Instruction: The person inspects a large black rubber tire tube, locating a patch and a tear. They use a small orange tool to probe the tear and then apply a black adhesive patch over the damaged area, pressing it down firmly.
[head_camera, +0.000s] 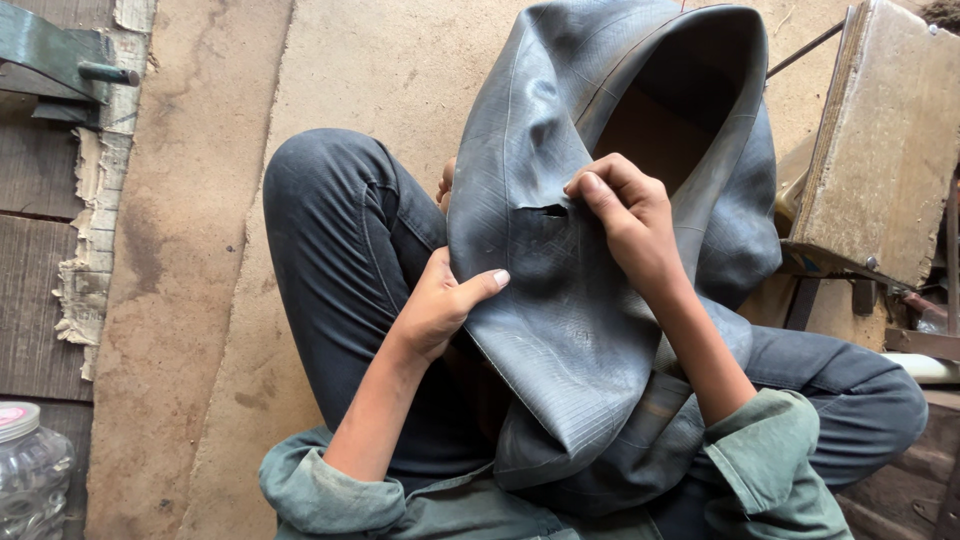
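We saw a large grey rubber inner tube (590, 300) draped over the person's lap, filling the centre and upper middle of the frame. The left hand (440, 305) gripped its left fold, thumb lying on top and fingers hidden beneath. The right hand (625, 215) curled closed just right of a small tear (550, 211), fingertips (585, 187) pinching the rubber at its edge. A plastic jar (30, 470) stood at lower left.

**Floor and what sits on it**

Tan, dusty hardboard floor sheet (200, 250), ragged torn left edge, over dark wooden planks (40, 330). Clear plastic jar with pale lid (30, 470) bottom left. Worn tan wooden block (885, 130) upper right. Person's dark-trousered legs (340, 250) rest on sheet.
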